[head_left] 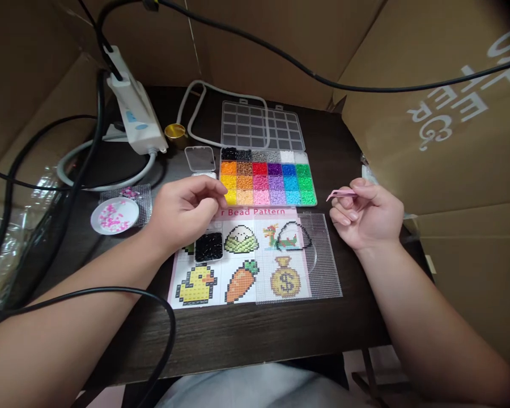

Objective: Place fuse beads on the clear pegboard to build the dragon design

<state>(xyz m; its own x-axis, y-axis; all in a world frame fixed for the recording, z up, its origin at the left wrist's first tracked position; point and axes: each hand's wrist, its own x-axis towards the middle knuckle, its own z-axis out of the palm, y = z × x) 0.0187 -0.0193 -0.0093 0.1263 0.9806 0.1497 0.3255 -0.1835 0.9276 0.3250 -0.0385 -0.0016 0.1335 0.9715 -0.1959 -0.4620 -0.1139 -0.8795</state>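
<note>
My right hand (369,212) is closed around pink tweezers (343,194), their bent tip pointing left, above the table's right side. My left hand (189,209) has its fingers curled in, thumb near the index finger, by the front left corner of the bead box (268,207). Whatever it may hold is hidden. Just below it stands a small clear box of black beads (209,247). On the bead pattern sheet (238,306) lies a clear pegboard (326,266), with a black bead outline (295,226) on it over the dragon picture.
A white dish of pink and white beads (114,216) stands at the left, over another pegboard (144,201). Behind are a small open clear case (200,159), a gold round container (176,132) and a power strip (136,113). Black cables (172,328) cross my left arm; cardboard walls (450,170) surround the table.
</note>
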